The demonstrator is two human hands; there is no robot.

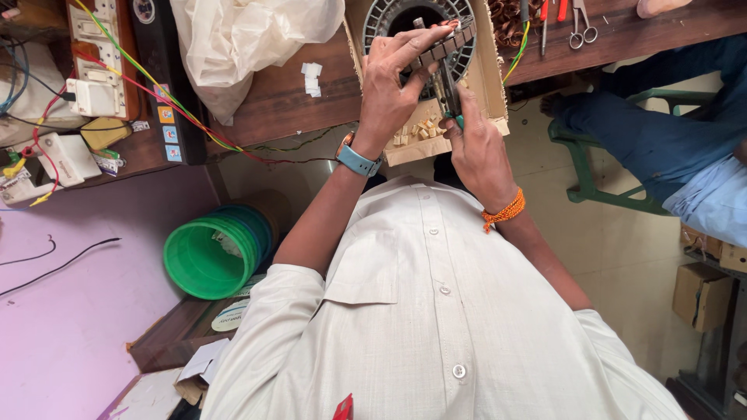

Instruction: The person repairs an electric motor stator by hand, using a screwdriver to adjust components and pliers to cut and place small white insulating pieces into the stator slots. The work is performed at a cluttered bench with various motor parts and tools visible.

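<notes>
A round slotted metal motor core lies on a sheet of cardboard on the wooden workbench. My left hand grips the core's near rim, fingers curled over the slots. My right hand holds a dark pair of pliers with a green-tipped handle, its jaws at the rim beside my left fingers. Several small tan paper pieces lie on the cardboard under my hands. I wear a blue wristband on the left wrist and an orange thread on the right.
A white plastic bag, switch boards with coloured wires, scissors and copper wire sit on the bench. A green bucket stands on the floor at left. Another person in blue sits on a green chair at right.
</notes>
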